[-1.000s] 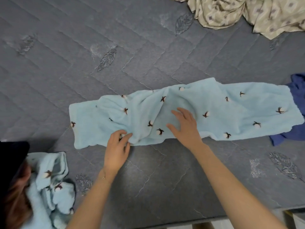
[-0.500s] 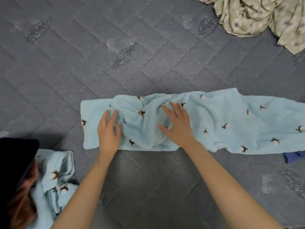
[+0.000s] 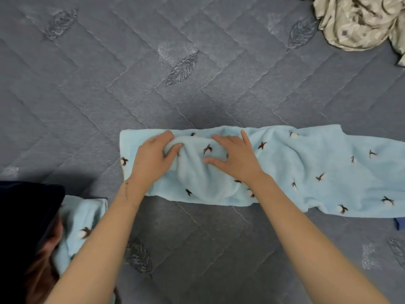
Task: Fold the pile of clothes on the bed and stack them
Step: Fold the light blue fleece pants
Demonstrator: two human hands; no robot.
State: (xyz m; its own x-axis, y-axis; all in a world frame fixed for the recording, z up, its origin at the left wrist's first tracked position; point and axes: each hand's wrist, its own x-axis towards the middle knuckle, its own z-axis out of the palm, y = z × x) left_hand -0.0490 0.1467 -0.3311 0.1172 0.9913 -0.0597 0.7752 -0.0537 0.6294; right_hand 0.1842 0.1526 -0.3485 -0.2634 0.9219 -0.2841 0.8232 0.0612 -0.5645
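Your light blue fleece garment [image 3: 306,167], dotted with small dark and white motifs, lies as a long band across the grey quilted bed [image 3: 197,95], running from left of centre out past the right edge of view. Both of your hands are on its left portion, one at each side of a raised bunch of cloth between them. Your left hand [image 3: 153,160] sits close to the garment's left end; its fingers curl over the far side of the bunch and the thumb digs into the near side, so it pinches that fold of fleece. Your right hand [image 3: 237,160] lies palm down on the right of the bunch, fingers spread wide and mostly straight, the thumb pointing left against the bulge; it presses the cloth and grips nothing. A thin bracelet [image 3: 125,190] shows on your left wrist. A second light blue piece [image 3: 84,218] with the same motifs lies near you at the left, partly under your left forearm. A crumpled beige patterned cloth [image 3: 359,23] is at the far right corner, well apart from the garment. A sliver of dark blue fabric [image 3: 400,224] peeks out just below the garment's near edge at the right.
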